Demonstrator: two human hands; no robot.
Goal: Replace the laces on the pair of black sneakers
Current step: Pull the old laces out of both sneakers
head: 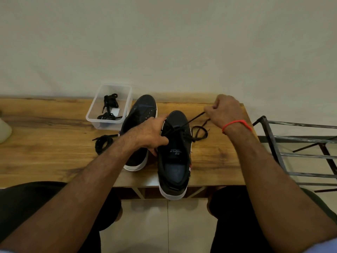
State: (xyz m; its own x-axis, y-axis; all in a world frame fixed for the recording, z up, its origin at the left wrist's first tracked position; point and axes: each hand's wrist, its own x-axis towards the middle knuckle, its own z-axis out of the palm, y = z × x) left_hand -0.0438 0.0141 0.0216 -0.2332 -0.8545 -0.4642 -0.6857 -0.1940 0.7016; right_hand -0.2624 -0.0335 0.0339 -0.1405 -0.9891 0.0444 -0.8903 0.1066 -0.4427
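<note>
Your left hand point(153, 135) steadies the near sneaker point(175, 154) while your right hand point(225, 111) pinches its limp, thin lace point(184, 126) taut; grip near the stiff tip.

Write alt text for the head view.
The right hand pulls a black lace taut from the nearer sneaker while the left hand steadies it on a wooden table. Beside it are a second sneaker, a loose lace and a clear tub holding laces.
</note>
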